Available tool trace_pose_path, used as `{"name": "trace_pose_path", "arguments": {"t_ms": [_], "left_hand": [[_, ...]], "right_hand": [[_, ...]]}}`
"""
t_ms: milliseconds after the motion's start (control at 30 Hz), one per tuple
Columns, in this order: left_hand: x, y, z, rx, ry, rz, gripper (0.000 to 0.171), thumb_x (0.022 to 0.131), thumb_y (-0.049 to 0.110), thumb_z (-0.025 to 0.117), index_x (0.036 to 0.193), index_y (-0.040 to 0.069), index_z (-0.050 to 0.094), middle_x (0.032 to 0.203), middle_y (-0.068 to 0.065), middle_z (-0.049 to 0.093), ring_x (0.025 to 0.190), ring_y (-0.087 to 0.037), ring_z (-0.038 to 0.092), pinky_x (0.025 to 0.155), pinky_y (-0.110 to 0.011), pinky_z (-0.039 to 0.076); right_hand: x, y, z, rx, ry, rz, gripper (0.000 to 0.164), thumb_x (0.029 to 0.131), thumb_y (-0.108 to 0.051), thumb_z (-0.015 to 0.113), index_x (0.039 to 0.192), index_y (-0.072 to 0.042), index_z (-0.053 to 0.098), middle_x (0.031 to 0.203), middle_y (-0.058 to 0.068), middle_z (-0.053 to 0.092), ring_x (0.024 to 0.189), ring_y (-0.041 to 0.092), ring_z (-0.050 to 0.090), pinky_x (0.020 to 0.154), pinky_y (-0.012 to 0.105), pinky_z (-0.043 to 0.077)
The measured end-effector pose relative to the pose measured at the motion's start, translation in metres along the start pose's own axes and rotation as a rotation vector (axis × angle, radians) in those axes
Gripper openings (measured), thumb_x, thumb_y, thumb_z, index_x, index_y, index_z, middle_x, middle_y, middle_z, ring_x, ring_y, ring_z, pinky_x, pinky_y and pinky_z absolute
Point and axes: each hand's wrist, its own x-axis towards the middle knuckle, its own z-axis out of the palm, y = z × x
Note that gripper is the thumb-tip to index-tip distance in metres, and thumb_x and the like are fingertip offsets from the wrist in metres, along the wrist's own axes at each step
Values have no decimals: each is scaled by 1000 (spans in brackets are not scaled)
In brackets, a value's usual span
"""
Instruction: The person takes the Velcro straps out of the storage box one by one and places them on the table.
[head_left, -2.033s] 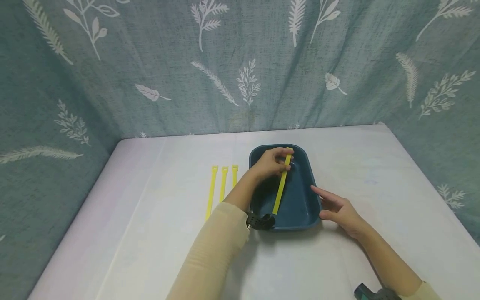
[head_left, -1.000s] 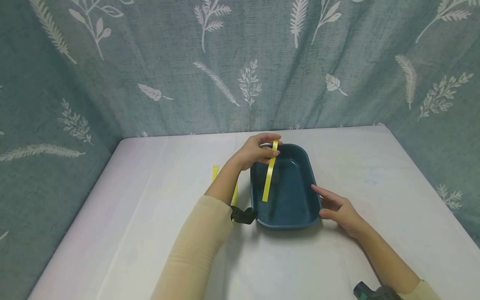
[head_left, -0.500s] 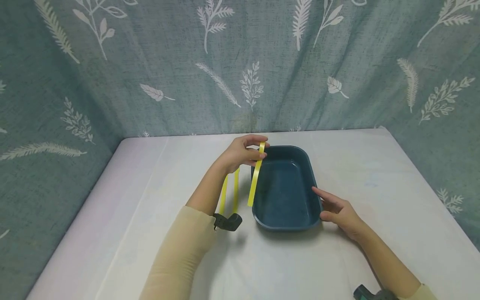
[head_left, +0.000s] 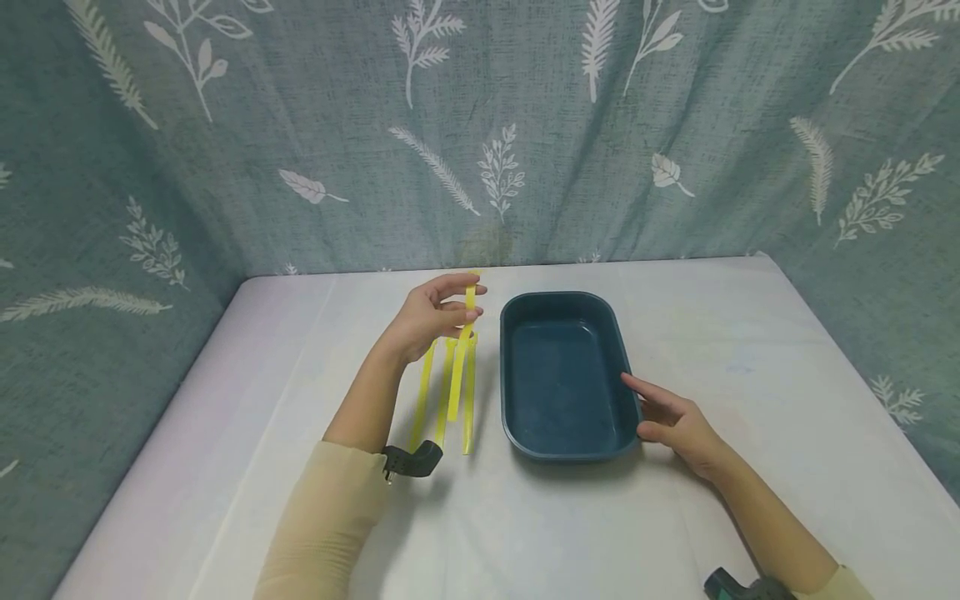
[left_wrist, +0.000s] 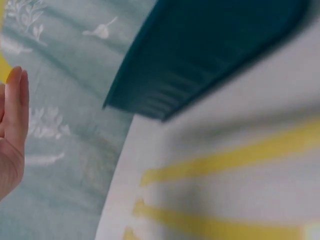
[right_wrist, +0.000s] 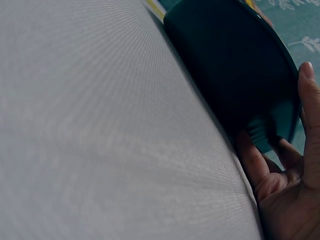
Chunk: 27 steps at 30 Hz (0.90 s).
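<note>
My left hand (head_left: pixel 429 323) pinches a yellow cable tie (head_left: pixel 458 379) near its upper end, and the strip hangs down over the table left of the tray. Below it three more yellow cable ties (head_left: pixel 469 408) lie side by side, their slotted heads pointing to the back. In the left wrist view only part of the left hand (left_wrist: pixel 12 130) shows at the edge. My right hand (head_left: pixel 682 425) touches the right side of a dark blue tray (head_left: pixel 570 383) with relaxed fingers; in the right wrist view its fingertips (right_wrist: pixel 250 150) rest against the tray's outer wall. Nothing lies in the tray.
A white cloth covers the table (head_left: pixel 570 533). Behind it and at both sides hangs a green-blue curtain (head_left: pixel 337 225) with a white leaf print. Each wrist wears a dark camera band (head_left: pixel 412 460).
The left hand has carried the cable tie from over the tray leftward, to above the other cable ties. The right hand and the tray have stayed in place.
</note>
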Motion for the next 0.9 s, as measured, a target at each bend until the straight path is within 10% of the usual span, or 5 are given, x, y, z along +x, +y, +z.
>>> {"name": "trace_pose_path", "arguments": {"t_ms": [900], "left_hand": [[-78, -36, -69, -6, 151, 119, 48, 85, -1, 67, 129, 13, 55, 119, 3, 61, 95, -8, 66, 72, -24, 55]], "right_hand": [[0, 0, -1, 18, 7, 4, 59, 88, -13, 66, 143, -11, 43, 138, -21, 40, 131, 58, 17, 84, 27, 52]]}}
